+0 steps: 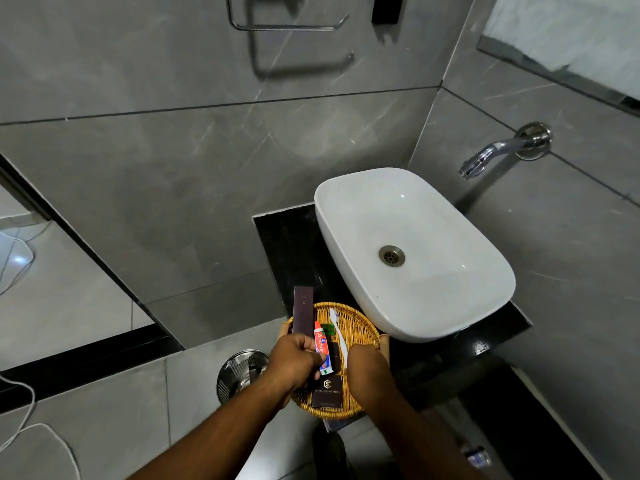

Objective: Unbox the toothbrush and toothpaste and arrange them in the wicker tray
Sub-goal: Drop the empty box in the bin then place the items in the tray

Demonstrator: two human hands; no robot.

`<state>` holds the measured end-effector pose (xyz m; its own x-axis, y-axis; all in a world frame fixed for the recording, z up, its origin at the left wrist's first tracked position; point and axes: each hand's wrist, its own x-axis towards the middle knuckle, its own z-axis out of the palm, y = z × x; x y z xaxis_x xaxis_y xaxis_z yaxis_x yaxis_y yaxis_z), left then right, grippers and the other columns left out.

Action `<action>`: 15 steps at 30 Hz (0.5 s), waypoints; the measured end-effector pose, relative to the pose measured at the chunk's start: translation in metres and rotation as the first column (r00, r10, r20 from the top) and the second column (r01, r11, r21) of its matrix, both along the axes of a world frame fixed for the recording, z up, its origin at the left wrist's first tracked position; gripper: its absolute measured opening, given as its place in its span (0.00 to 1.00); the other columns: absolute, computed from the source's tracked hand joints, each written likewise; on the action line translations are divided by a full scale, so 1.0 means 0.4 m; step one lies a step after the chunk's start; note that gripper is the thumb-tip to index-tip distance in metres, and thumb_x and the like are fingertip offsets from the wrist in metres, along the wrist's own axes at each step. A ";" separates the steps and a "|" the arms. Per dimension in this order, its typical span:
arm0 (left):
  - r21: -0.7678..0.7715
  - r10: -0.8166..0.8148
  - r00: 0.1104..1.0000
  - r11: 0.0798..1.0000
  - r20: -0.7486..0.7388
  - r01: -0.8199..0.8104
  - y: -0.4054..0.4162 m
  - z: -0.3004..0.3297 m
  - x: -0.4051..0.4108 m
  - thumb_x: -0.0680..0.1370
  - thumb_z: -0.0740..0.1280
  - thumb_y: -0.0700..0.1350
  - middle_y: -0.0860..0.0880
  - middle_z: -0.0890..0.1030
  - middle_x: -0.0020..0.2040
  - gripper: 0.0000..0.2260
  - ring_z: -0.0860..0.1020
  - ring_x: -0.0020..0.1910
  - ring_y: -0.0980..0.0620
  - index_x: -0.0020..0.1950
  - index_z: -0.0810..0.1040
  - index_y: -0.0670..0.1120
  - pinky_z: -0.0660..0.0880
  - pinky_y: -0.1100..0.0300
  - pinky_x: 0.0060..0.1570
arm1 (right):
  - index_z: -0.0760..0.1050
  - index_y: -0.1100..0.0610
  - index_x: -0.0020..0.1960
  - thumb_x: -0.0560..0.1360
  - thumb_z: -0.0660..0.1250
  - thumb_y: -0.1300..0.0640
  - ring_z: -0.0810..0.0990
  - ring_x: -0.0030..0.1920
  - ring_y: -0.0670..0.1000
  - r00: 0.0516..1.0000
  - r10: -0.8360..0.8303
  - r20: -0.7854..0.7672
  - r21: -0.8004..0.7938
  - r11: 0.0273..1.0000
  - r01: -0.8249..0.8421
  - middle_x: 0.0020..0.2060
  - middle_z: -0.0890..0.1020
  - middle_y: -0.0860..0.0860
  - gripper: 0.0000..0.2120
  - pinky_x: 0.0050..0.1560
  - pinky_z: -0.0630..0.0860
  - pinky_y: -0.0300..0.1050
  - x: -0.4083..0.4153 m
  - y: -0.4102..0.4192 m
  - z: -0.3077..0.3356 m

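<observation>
The wicker tray [360, 327] is seen on the black counter [287, 237], just beside the white basin [415, 251]. The long dark box [303, 310] is gripped upright by the left hand [294, 358], along with the red-and-white toothpaste tube [322, 344]. The white toothbrush [338, 329] is laid across the tray, its lower end pinched by the right hand [367, 370]. A dark branded carton [327, 393] is lying inside the tray between both hands.

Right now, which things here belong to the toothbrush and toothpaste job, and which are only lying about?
For the job:
- toothpaste tube, in the left hand
- long dark box, same hand
- white toothbrush, held by the right hand
- wicker tray

Lying about:
- dark branded card
- white basin
- wall tap
- steel bin
</observation>
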<state>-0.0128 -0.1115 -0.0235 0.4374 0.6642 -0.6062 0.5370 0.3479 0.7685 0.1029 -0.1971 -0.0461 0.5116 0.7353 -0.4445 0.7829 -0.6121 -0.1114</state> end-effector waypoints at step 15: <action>-0.064 -0.062 0.997 0.996 -0.042 0.059 -0.032 -0.022 0.042 0.74 0.69 0.36 0.44 0.79 0.27 0.06 0.73 0.17 0.55 0.49 0.80 0.33 0.66 0.65 0.16 | 0.78 0.65 0.43 0.76 0.65 0.62 0.83 0.28 0.54 0.785 -0.329 -0.525 0.144 0.875 0.462 0.33 0.82 0.58 0.07 0.25 0.76 0.41 0.065 -0.001 0.051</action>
